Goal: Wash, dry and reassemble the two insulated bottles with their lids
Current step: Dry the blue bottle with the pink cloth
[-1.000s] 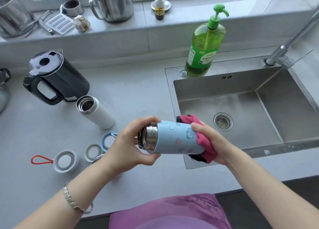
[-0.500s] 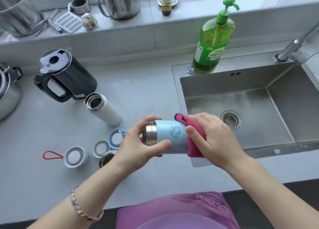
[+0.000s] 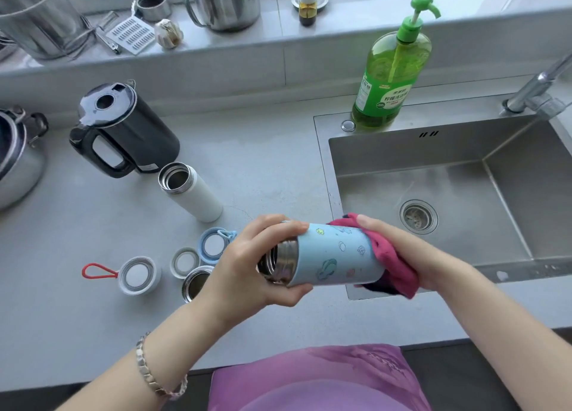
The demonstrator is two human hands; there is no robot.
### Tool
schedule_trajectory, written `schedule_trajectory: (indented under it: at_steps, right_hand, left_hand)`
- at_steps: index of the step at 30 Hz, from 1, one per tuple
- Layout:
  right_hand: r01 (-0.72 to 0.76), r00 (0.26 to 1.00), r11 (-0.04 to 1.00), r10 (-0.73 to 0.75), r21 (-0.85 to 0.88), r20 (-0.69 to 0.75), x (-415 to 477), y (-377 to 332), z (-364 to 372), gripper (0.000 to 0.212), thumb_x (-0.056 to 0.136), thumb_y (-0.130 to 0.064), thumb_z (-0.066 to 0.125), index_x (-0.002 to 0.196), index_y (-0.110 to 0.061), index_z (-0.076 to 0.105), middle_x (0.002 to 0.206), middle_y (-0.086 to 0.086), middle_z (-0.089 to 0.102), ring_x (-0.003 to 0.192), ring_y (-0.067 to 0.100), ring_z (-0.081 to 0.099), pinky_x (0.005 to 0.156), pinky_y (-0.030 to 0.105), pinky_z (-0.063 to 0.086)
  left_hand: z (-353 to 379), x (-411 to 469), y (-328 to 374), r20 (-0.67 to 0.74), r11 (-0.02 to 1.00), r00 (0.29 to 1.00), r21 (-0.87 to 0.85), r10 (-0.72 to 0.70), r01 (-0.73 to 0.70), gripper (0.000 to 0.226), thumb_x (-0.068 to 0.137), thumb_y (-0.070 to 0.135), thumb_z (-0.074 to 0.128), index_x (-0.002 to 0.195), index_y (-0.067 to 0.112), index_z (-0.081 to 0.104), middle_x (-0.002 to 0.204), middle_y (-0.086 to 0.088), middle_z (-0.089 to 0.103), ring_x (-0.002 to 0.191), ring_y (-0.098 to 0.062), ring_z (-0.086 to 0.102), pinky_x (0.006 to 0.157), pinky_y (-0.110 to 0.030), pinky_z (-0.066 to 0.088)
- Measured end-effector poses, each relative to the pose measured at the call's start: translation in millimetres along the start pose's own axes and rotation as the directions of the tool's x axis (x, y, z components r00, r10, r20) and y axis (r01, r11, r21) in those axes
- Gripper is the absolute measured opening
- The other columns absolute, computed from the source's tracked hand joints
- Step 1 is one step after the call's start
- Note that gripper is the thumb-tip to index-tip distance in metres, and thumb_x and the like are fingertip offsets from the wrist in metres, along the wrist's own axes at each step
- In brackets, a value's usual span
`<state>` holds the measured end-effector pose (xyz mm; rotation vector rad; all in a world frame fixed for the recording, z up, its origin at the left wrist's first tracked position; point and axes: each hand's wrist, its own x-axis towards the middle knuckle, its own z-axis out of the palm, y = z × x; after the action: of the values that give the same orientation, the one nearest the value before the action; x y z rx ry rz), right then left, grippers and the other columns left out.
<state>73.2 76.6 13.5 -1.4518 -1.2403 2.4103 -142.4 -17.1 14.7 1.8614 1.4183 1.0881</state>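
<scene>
- Steel-necked blue bottle [image 3: 335, 254], head view: held sideways above the counter [image 3: 263, 169] edge beside the sink [image 3: 464, 175].
- Left hand [image 3: 250, 271]: closed round its open neck.
- Right hand [image 3: 411, 256]: presses a pink cloth [image 3: 391, 256] over the base.
- Handling: rigid, probably slick if wet; grip the body.
- White bottle [image 3: 192, 191]: stands lidless on the counter.
- Hidden: bottle base, interior dryness.

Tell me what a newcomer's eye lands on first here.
The light blue bottle, held sideways at centre over the counter edge, left hand at its steel mouth, right hand pressing a pink cloth to its base. Next, the green soap bottle behind the sink.
</scene>
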Motion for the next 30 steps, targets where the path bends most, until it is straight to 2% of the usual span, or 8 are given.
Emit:
schedule_trajectory:
  at_steps: [2,5,9,12,16,19,26,30]
  right_hand:
    - [0.001,1.0,0.965,-0.009,0.262,0.03,2,11,2,0.038,0.076,-0.044,0.055,0.109,-0.029,0.063,0.084,0.012,0.067,0.064,0.027,0.062,0.065,0.037,0.053]
    - [0.171,0.98,0.935,-0.128,0.31,-0.154,4,13,9,0.032,0.081,-0.029,0.056,0.112,-0.02,0.059,0.074,0.01,0.059,0.042,0.018,0.053,0.039,0.021,0.042]
    - [0.455,0.847,0.887,-0.403,0.081,-0.346,6,17,10,0.047,0.058,-0.037,0.069,0.103,-0.024,0.06,0.091,-0.011,0.068,0.058,0.006,0.06,0.043,0.025,0.044]
    - [0.598,0.69,0.769,-0.638,-0.225,-0.343,5,23,12,0.04,0.059,-0.042,0.063,0.097,-0.029,0.059,0.091,-0.022,0.066,0.077,-0.004,0.06,0.064,0.012,0.047]
    - [0.412,0.557,0.342,-0.828,-0.845,-0.064,2,20,20,0.043,0.086,-0.051,0.043,0.111,-0.021,0.063,0.106,-0.003,0.062,0.099,0.013,0.056,0.085,0.02,0.041]
    - [0.242,0.598,0.15,-0.801,-0.959,0.025,2,11,47,0.061,0.092,-0.056,0.019,0.116,-0.018,0.06,0.099,-0.001,0.066,0.091,0.022,0.06,0.075,0.029,0.044]
    - [0.128,0.956,0.546,-0.29,-0.828,-0.044,20,-40,58,0.047,0.096,-0.048,0.025,0.083,-0.016,0.058,0.085,0.003,0.063,0.084,0.024,0.058,0.077,0.037,0.044]
    - [-0.128,0.957,0.895,0.225,-0.427,0.184,24,-30,23,0.051,0.09,-0.054,0.042,0.095,-0.009,0.066,0.087,0.012,0.07,0.075,0.027,0.067,0.071,0.03,0.052]
  left_hand:
    - [0,3,-6,0.057,0.999,0.998,0.003,0.035,-0.035,0.062,0.062,0.028,0.076,0.118,0.033,0.047,0.116,0.008,0.049,0.106,-0.007,0.051,0.089,-0.014,0.04]
    - [-3,9,-14,0.155,0.987,0.978,-0.065,-0.136,0.148,0.073,0.061,0.029,0.076,0.124,0.046,0.043,0.125,0.021,0.045,0.112,-0.002,0.051,0.088,-0.015,0.043]
    - [-7,15,-7,0.295,0.577,0.71,-0.427,-0.639,0.696,0.072,0.063,0.034,0.08,0.124,0.049,0.044,0.109,0.008,0.061,0.074,-0.012,0.068,0.064,-0.033,0.057]
    - [-3,15,0,0.345,0.411,0.613,-0.502,-0.711,0.761,0.043,0.068,0.024,0.08,0.107,0.02,0.062,0.093,-0.006,0.066,0.062,-0.014,0.066,0.054,-0.034,0.056]
    - [-2,8,4,0.159,0.59,0.718,-0.466,-0.677,0.659,0.058,0.046,0.026,0.088,0.1,0.03,0.066,0.092,0.0,0.068,0.071,-0.018,0.068,0.057,-0.033,0.057]
    - [1,6,14,0.083,0.835,0.868,-0.241,-0.49,0.494,0.061,0.046,0.035,0.082,0.104,0.037,0.063,0.093,0.013,0.067,0.085,-0.009,0.066,0.074,-0.026,0.055]
    - [3,-6,15,0.025,0.897,0.913,-0.176,-0.407,0.405,0.065,0.049,0.036,0.081,0.11,0.036,0.056,0.097,0.014,0.064,0.089,-0.009,0.063,0.081,-0.034,0.054]
    - [-5,-4,15,0.091,0.934,0.947,-0.16,-0.309,0.321,0.062,0.051,0.035,0.08,0.107,0.041,0.055,0.106,0.017,0.062,0.096,-0.008,0.062,0.082,-0.028,0.052]
